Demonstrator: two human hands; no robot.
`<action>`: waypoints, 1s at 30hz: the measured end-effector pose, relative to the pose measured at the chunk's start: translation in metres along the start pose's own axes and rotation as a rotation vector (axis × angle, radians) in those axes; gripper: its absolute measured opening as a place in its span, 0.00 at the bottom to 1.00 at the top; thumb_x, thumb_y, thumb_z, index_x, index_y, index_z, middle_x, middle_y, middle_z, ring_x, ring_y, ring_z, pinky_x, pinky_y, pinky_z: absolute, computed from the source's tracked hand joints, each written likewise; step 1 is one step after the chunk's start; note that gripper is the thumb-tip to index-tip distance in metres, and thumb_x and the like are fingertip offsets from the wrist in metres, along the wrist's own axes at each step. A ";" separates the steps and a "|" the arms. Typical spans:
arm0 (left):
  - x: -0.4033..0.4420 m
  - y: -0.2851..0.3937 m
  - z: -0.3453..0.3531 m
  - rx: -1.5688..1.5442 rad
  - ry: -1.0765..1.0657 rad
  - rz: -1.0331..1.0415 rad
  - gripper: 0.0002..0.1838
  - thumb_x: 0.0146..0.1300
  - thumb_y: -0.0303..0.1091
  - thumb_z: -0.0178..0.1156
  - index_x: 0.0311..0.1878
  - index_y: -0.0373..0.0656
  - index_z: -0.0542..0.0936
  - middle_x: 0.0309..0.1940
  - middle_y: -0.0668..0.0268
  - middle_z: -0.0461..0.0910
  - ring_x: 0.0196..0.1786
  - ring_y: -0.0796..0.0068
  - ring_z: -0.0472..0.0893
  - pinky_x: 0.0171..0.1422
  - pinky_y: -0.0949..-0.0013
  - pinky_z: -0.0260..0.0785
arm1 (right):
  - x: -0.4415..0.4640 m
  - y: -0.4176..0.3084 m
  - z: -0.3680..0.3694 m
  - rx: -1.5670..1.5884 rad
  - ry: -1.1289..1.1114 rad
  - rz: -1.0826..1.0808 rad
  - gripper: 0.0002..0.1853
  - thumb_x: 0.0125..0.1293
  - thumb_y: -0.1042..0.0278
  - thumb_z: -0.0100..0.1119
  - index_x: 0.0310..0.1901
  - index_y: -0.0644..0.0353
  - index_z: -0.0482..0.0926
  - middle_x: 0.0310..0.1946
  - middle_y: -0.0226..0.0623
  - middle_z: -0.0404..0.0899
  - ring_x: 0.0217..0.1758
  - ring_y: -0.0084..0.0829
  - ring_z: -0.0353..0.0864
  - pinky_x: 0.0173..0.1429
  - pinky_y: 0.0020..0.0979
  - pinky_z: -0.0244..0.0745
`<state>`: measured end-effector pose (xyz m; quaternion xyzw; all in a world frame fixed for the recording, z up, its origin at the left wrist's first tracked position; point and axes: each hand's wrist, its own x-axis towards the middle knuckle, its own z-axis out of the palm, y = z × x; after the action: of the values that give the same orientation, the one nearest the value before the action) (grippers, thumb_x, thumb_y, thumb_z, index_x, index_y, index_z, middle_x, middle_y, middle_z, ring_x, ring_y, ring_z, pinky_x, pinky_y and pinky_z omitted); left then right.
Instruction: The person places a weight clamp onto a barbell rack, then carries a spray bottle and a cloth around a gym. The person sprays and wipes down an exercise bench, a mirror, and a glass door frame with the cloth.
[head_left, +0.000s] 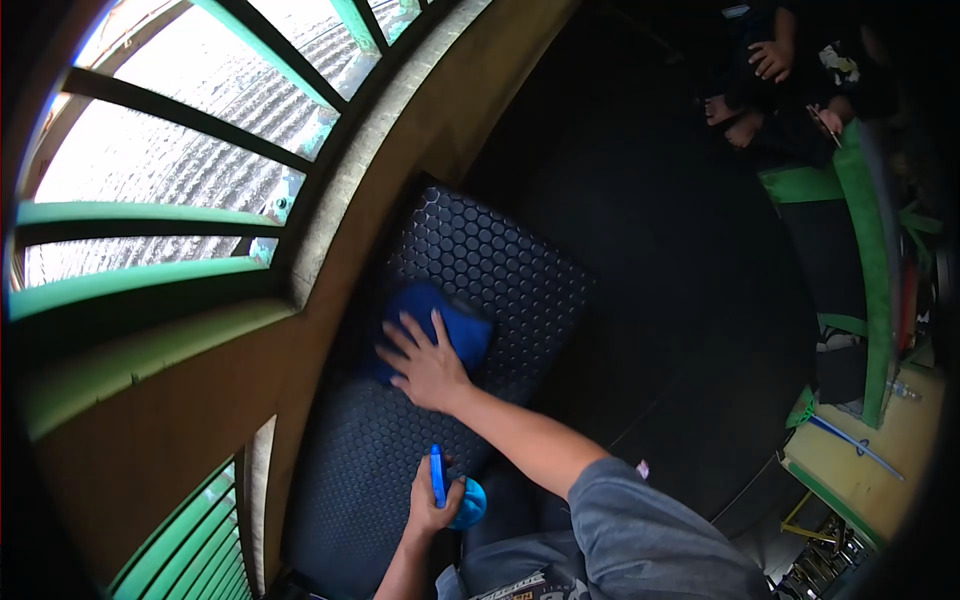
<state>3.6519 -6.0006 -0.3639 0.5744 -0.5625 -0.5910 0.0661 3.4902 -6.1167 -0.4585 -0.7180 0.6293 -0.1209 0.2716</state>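
My left hand (428, 500) is wrapped round a spray bottle with a blue trigger head (438, 475) and a light blue body (470, 503), held low over the near part of a black padded surface. My right hand (428, 370) lies flat with its fingers spread on a dark blue cloth (465, 335). Beneath the cloth is the black surface (490, 240), textured with a honeycomb pattern of raised dots. Part of the cloth is hidden under my palm and fingers.
A brown wall (440, 130) with green-barred windows (150, 220) runs along the left. At upper right a person's hand (772, 60) and bare feet show beside a green-edged bench (862, 260). A yellowish table (850, 465) with a blue stick-like object (850, 440) stands at right.
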 end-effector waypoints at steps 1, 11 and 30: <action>-0.004 -0.001 0.000 0.056 -0.030 -0.002 0.23 0.53 0.35 0.65 0.52 0.37 0.73 0.42 0.51 0.80 0.45 0.52 0.82 0.51 0.58 0.73 | -0.033 -0.003 0.008 -0.003 0.025 -0.046 0.28 0.64 0.48 0.58 0.67 0.40 0.73 0.75 0.31 0.60 0.81 0.41 0.47 0.79 0.60 0.33; -0.056 -0.033 0.014 0.276 -0.144 0.048 0.18 0.53 0.34 0.63 0.47 0.38 0.76 0.40 0.49 0.80 0.46 0.46 0.81 0.52 0.53 0.73 | -0.054 0.075 -0.031 -0.174 0.324 0.629 0.34 0.71 0.38 0.44 0.76 0.40 0.58 0.79 0.43 0.47 0.82 0.54 0.39 0.76 0.68 0.24; -0.097 -0.077 -0.009 0.146 -0.052 0.023 0.23 0.53 0.32 0.62 0.52 0.34 0.73 0.44 0.45 0.78 0.48 0.44 0.79 0.54 0.53 0.72 | -0.073 -0.031 0.057 -0.209 0.303 0.177 0.38 0.66 0.35 0.48 0.74 0.44 0.61 0.77 0.46 0.53 0.80 0.55 0.46 0.76 0.68 0.30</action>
<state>3.7351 -5.9082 -0.3597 0.5555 -0.6122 -0.5625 0.0164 3.5322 -6.0302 -0.4764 -0.6576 0.7329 -0.1374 0.1075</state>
